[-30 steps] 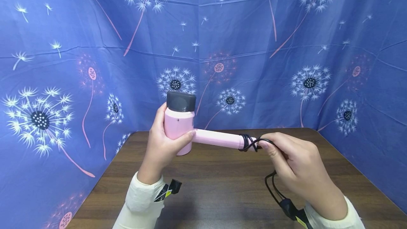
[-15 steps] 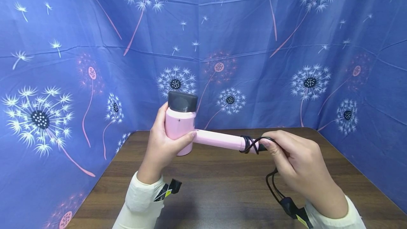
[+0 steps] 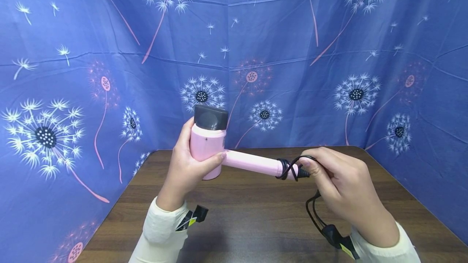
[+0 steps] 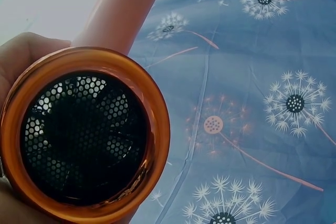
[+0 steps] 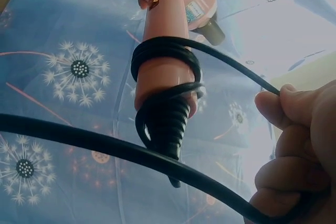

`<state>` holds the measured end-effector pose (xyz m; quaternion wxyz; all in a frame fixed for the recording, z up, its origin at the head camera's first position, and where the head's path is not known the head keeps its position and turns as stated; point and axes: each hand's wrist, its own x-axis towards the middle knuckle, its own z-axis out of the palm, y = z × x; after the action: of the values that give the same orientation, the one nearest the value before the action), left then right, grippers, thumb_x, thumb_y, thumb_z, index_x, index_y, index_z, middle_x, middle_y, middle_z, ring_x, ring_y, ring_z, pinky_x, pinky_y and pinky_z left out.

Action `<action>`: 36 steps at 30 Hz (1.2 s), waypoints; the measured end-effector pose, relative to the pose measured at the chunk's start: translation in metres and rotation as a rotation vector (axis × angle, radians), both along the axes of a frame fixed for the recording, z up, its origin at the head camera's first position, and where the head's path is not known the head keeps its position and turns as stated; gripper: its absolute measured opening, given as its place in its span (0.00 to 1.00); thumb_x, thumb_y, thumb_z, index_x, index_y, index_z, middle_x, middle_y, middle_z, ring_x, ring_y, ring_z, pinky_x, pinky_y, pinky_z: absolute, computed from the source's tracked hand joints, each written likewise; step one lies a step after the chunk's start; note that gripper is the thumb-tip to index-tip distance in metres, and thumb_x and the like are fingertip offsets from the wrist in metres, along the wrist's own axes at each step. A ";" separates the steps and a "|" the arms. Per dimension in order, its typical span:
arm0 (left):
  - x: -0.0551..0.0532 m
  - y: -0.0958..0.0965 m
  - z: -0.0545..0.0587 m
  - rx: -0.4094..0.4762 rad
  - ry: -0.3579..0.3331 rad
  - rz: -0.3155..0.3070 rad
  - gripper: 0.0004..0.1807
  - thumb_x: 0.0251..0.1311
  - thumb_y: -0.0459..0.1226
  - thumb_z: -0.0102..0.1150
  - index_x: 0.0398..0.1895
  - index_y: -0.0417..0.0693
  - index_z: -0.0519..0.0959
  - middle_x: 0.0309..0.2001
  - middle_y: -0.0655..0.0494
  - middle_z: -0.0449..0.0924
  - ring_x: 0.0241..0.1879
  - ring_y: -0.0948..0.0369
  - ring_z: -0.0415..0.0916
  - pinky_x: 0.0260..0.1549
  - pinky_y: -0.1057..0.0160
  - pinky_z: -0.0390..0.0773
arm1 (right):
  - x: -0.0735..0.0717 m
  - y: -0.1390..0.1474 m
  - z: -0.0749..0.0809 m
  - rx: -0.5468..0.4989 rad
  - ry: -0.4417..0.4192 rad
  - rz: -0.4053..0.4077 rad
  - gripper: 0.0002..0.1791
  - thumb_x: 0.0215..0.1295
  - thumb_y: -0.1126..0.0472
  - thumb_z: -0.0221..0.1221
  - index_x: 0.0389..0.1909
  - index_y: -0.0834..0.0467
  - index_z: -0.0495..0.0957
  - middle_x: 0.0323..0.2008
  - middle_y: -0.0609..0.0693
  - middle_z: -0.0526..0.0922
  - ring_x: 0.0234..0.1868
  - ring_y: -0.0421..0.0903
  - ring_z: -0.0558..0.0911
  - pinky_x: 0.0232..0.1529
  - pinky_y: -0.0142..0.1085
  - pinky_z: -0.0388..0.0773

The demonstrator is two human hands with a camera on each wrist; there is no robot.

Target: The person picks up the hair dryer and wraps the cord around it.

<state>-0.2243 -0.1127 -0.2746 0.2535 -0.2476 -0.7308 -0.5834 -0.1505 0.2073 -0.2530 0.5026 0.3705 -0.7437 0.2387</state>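
Observation:
A pink hair dryer with a black nozzle is held above the table by my left hand, thumb across the body near the handle. In the left wrist view the round rear grille with its copper-coloured rim shows close up. The handle points right, and a black cord is wound round its end in several turns. My right hand pinches the cord between thumb and forefinger just past the handle's tip. Its other fingers curl round a further length of cord, seen in the right wrist view.
The brown wooden table lies under both hands. A blue cloth with dandelion prints hangs behind and at both sides. A loop of cord hangs below my right hand near the black wrist camera.
The dryer's handle end has tilted slightly downward, and its black cord sleeve shows more. My right hand has shifted a little upward with the cord. The left hand keeps its grip.

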 end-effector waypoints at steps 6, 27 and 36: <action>0.000 0.000 0.001 -0.012 0.015 -0.001 0.53 0.45 0.36 0.83 0.74 0.73 0.64 0.52 0.56 0.79 0.43 0.51 0.79 0.42 0.47 0.82 | -0.003 0.002 -0.001 0.001 -0.009 0.007 0.11 0.76 0.56 0.59 0.36 0.55 0.86 0.24 0.38 0.74 0.25 0.27 0.64 0.27 0.20 0.61; 0.001 -0.003 0.001 -0.035 0.059 -0.050 0.53 0.43 0.36 0.83 0.73 0.71 0.66 0.50 0.57 0.82 0.41 0.53 0.81 0.40 0.51 0.83 | -0.012 0.005 -0.006 -0.014 -0.044 -0.001 0.07 0.73 0.58 0.62 0.36 0.54 0.86 0.23 0.36 0.73 0.23 0.27 0.62 0.26 0.20 0.61; 0.001 -0.004 0.000 -0.050 0.085 -0.093 0.54 0.42 0.35 0.84 0.74 0.69 0.66 0.50 0.61 0.82 0.42 0.55 0.82 0.40 0.51 0.84 | -0.019 0.009 -0.011 -0.019 -0.077 0.018 0.03 0.69 0.62 0.65 0.37 0.52 0.86 0.25 0.37 0.77 0.23 0.26 0.61 0.25 0.21 0.60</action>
<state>-0.2237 -0.1169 -0.2742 0.2508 -0.3122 -0.7215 -0.5648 -0.1697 0.2162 -0.2639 0.4748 0.3629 -0.7568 0.2647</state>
